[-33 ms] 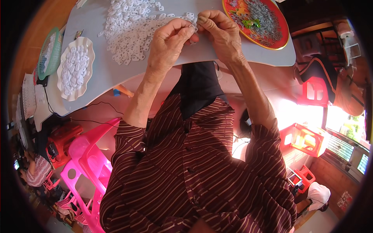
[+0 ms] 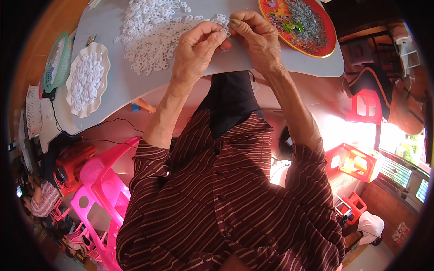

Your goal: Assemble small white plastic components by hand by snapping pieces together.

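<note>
Fingertips nearly meeting over the table's near edge, my left hand (image 2: pixel 197 47) and my right hand (image 2: pixel 260 40) are both closed in a pinch. Between thumb and finger, the left holds a small white plastic piece (image 2: pixel 227 32), mostly covered by the fingertips. Whatever the right pinches against it is too small and hidden to make out. Beyond and left of my hands spreads a loose heap of small white plastic pieces (image 2: pixel 151 45) with holes in them. Close by my right hand lies a red round tray (image 2: pixel 331 39) with a yellow rim, holding many small grey metal parts.
On the grey table (image 2: pixel 117 88), a white wavy-edged dish (image 2: pixel 107 63) holds more white pieces. A green basket (image 2: pixel 67 67) stands at its left. A pink plastic chair (image 2: pixel 101 180) is at lower left, red stools (image 2: pixel 357 162) at right. Another person (image 2: pixel 45 198) is at far left.
</note>
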{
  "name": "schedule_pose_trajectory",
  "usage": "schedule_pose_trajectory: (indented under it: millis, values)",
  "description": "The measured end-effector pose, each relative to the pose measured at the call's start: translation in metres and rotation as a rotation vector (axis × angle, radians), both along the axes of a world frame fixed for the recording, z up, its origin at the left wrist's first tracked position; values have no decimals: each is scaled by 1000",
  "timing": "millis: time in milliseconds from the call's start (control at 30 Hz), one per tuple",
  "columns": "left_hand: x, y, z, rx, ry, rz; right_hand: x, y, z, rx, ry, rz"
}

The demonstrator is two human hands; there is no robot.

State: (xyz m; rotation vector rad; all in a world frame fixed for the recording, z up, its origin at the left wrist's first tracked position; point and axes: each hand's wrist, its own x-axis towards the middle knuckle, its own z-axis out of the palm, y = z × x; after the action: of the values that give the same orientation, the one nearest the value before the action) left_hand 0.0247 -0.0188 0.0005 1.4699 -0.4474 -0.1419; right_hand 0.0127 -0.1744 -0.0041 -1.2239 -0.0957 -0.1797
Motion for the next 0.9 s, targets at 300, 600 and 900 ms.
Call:
schedule_pose_trajectory:
  millis: [300, 600, 900]
  values:
    - [-1, -5, -5, -74, 25, 47, -2, 1, 3, -31, -26, 18]
    - [-8, -16, -9, -208, 15, 109, -5, 4, 7, -79, -28, 14]
    - [-2, -3, -3, -35, -83, 52, -4, 0, 8, -257, -36, 53]
